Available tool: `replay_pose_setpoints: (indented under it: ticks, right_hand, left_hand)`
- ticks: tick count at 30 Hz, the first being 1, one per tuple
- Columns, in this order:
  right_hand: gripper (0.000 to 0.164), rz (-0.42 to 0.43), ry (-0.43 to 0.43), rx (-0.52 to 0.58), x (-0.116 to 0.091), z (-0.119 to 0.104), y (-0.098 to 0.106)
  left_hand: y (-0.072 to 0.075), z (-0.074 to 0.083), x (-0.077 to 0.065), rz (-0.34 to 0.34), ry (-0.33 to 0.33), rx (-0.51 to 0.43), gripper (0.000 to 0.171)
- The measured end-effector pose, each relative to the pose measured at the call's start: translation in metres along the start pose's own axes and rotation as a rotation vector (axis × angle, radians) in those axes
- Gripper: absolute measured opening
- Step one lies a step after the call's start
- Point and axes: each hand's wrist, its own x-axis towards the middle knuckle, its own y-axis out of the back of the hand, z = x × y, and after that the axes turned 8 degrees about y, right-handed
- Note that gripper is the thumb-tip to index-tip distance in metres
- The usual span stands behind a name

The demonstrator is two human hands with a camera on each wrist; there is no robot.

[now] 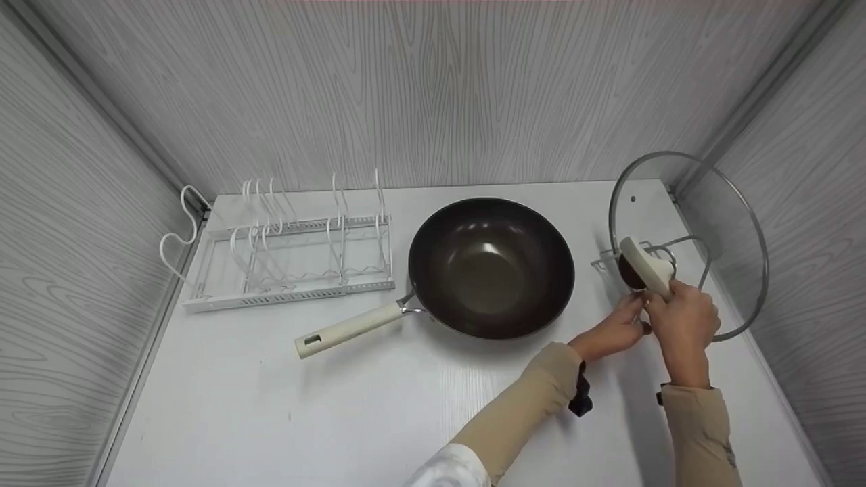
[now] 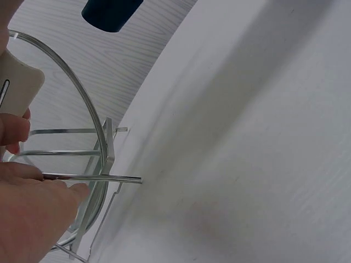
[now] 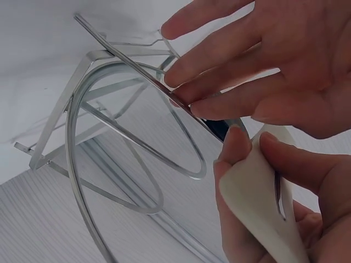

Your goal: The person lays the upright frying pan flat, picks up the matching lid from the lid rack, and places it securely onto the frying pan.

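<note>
A large glass lid with a metal rim stands tilted on edge in a metal lid stand at the table's right side. My right hand grips the lid's cream handle, thumb on one face and fingers on the other. Just left of it is my left hand, its fingers extended along a thin metal bar of the stand. In the right wrist view the left fingers are spread and overlap that bar, with the thumb apart from it.
A dark wok with a cream handle sits mid-table. To its left lies a white wire rack with several upright loops. Grey wood-grain walls enclose the white table at the back and sides.
</note>
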Motion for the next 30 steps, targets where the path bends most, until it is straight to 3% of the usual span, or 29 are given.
replay_pose_setpoints:
  ticks: [6,11,19,30]
  right_hand:
    - [0.022,0.012,-0.012,0.001,0.0006,0.0018,-0.0029]
    - [0.018,0.076,0.025,0.004,-0.0017,0.0031,-0.0064]
    - [0.017,0.123,0.025,0.021,-0.0021,-0.0005,-0.0045]
    - [0.013,0.198,0.044,0.037,0.0001,-0.0053,0.0027]
  left_hand:
    - [-0.0007,0.0014,0.0029,0.009,0.022,0.040,0.067]
    - [-0.0016,0.0000,0.0046,-0.019,0.032,0.031,0.069]
    - [-0.0012,-0.0006,0.0077,-0.021,0.016,0.121,0.073]
    - [-0.0011,0.0023,0.0063,-0.036,0.015,0.072,0.080]
